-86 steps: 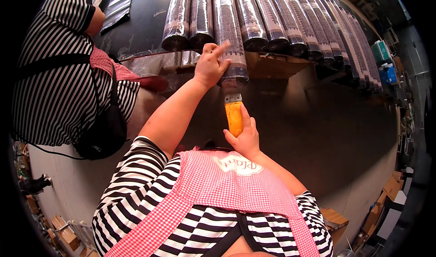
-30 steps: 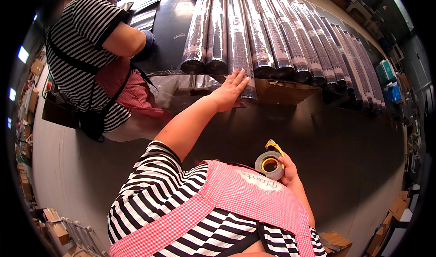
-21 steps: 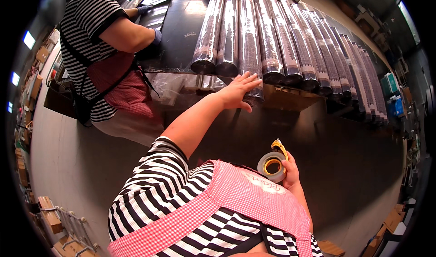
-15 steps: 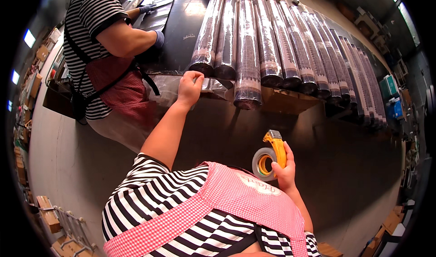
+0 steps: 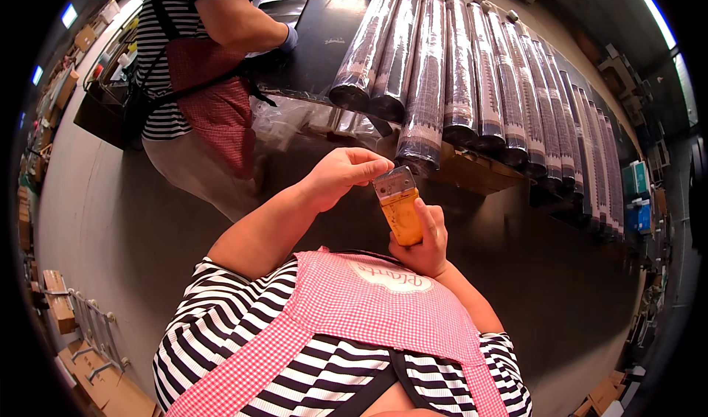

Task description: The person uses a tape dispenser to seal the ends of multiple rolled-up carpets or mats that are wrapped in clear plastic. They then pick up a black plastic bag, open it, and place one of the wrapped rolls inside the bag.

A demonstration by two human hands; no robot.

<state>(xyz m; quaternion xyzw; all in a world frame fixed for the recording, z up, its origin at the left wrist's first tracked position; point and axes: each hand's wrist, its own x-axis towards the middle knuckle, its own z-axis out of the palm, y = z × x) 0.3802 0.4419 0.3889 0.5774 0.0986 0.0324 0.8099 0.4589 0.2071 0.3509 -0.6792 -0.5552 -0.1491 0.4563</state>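
My right hand (image 5: 429,241) grips a yellow hand-held tape dispenser (image 5: 402,215) in front of my chest, its metal cutting end tilted up and to the left. The tape roll, seen earlier, is hidden now. My left hand (image 5: 345,176) is closed in a pinch, thumb and forefinger at the dispenser's metal end. Whatever lies between those fingertips is too small to make out. Just beyond, a film-wrapped roll of dark patterned material (image 5: 423,96) sticks out past the table edge, further than its neighbours.
Several similar wrapped rolls (image 5: 509,85) lie side by side along the dark table (image 5: 324,52), reaching to the right. At the left a co-worker (image 5: 214,85) in a striped shirt and red apron leans over the table with gloved hands. Cardboard boxes (image 5: 107,373) stand at lower left.
My left hand has come away from the rolls' ends, toward me and right, to the dispenser. The dispenser has moved up and left and turned. The view has shifted.
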